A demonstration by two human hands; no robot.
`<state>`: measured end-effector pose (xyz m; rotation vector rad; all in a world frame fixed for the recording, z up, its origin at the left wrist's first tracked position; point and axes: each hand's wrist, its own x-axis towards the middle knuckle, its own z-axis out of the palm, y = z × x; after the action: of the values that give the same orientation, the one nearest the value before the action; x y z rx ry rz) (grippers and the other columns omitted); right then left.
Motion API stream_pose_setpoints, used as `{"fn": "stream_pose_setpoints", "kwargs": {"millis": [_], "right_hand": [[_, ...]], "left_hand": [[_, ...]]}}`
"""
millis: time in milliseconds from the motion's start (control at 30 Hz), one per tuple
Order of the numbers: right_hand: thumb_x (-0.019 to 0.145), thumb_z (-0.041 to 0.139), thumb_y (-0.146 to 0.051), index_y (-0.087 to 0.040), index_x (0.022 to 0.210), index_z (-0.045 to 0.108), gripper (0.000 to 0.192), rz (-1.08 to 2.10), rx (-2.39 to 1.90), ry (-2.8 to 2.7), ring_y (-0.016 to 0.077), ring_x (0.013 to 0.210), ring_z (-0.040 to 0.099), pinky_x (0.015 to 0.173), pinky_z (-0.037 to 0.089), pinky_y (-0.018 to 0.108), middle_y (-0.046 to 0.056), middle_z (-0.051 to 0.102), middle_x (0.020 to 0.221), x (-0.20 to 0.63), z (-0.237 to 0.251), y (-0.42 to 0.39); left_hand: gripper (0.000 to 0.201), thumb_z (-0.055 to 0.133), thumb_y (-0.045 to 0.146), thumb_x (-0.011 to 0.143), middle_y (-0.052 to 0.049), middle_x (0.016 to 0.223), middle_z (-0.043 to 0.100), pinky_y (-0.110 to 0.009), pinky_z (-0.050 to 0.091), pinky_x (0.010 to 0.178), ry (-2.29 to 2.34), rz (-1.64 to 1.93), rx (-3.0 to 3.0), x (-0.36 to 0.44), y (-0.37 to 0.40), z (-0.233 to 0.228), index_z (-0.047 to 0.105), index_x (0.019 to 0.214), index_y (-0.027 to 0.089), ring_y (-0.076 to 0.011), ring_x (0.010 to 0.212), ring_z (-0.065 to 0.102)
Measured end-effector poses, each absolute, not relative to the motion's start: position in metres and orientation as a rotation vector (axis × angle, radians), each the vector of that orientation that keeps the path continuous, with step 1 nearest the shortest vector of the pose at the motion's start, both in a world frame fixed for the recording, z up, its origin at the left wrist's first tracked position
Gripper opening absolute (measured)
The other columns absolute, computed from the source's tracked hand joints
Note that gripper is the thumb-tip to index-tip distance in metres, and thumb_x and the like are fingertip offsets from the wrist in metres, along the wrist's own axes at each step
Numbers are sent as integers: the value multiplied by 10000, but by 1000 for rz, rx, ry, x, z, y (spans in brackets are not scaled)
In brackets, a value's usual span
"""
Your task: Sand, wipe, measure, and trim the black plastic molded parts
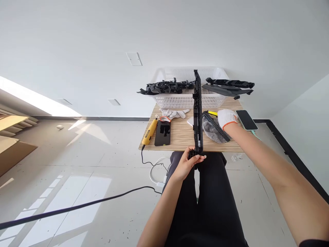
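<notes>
While your left hand (189, 163) clamps the near end of the long black strip (197, 113) just off the table's (180, 137) front edge, the strip runs straight away from you, its far end rising over the white basket (185, 99) by the wall. Your right hand (226, 118), gloved in white, rests closed over a grey cloth (214, 130) just right of the strip; what it pinches, I cannot tell. Room is tight: a phone (246, 120) lies near the right edge, a yellow tool (149, 132) and black slab (162, 133) sit left, a spare glove (173, 113) behind them. Black parts overhang both basket sides. The strip looks narrow, ribbed, matte, with slots along it.
</notes>
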<state>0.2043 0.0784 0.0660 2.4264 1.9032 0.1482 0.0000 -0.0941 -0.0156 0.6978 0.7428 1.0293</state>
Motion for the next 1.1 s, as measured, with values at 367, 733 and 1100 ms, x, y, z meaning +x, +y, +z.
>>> {"fn": "stream_pose_setpoints", "kwargs": {"millis": [367,733,1100], "right_hand": [[890,534,-561,-203,1059,701,430,-283,3262,2079,248,734,682,677,525,361,71,692,773,211,8,-64],[755,723,-596,-173,1039,641,516,-2446,2715,2320,82,457,428,398,362,219,-46,524,597,175,4,-24],[721,796,-507,-209,1088,769,474,-1553,2489,2593,211,760,708,709,586,334,66,766,926,228,0,-42]], "left_hand": [[413,717,551,830,-4,714,664,-282,536,702,784,1077,790,6,-79,-10,513,897,198,-162,734,694],[415,794,413,779,-12,868,700,-399,571,879,836,1337,909,39,3,3,489,985,222,-200,838,737],[511,705,650,784,-24,943,695,-406,597,884,858,1277,805,21,-12,-3,539,1011,224,-245,898,760]]}}
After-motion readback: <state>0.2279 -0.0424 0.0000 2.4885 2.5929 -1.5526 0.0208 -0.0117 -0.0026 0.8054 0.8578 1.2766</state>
